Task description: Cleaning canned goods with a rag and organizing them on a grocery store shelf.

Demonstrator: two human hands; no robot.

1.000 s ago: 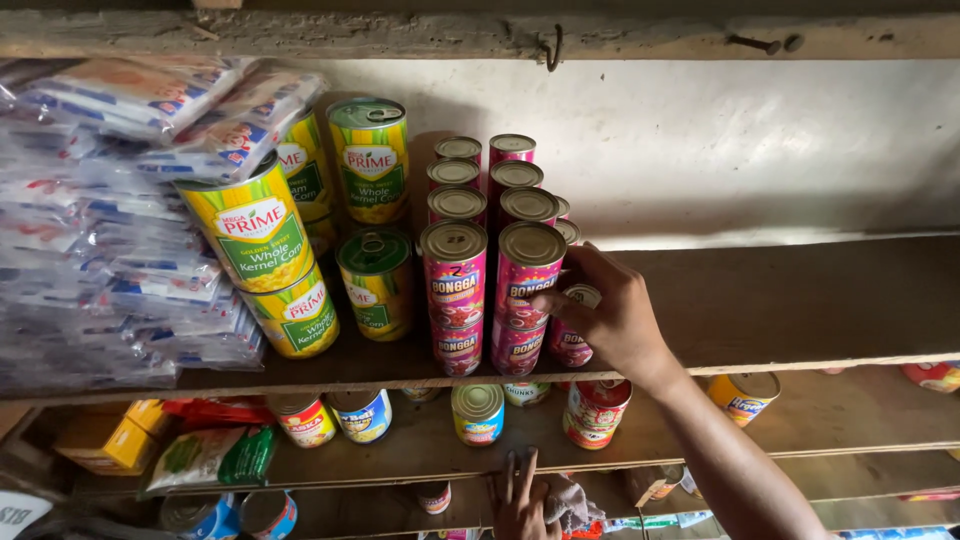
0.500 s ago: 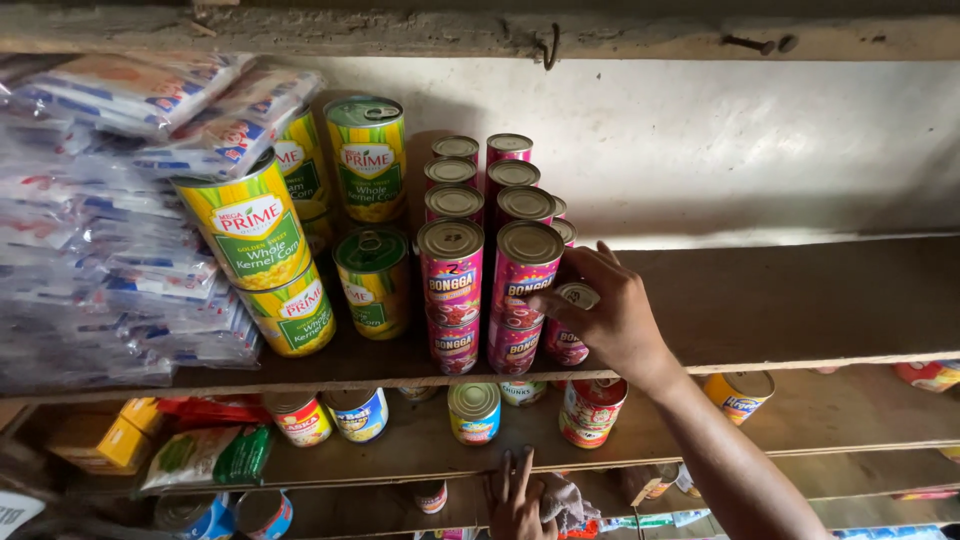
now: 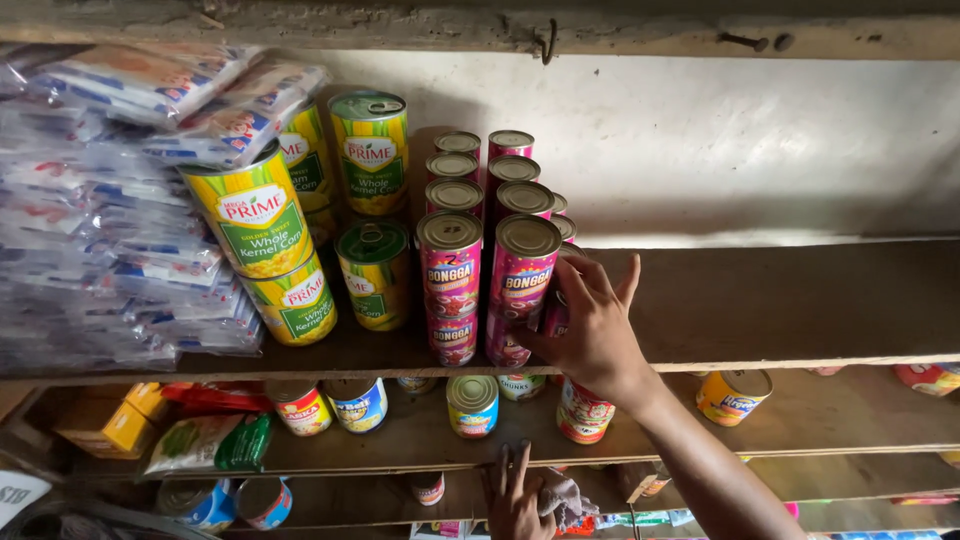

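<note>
A pink can (image 3: pixel 556 312) is gripped by the right hand (image 3: pixel 590 335), fingers closed around it, at three o'clock of the pink stack (image 3: pixel 487 265). The left hand (image 3: pixel 517 497) is rested open-fingered on a cloth (image 3: pixel 568 497) at six o'clock, steadying the reach.

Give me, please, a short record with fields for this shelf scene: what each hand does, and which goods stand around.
right hand: fingers around a pink can on the upper wooden shelf, beside the stacked pink cans
left hand: low in view, resting on a grey cloth
left of the stacks: yellow-green corn cans, tilted, and clear plastic packets
shelf below: assorted small cans
</note>
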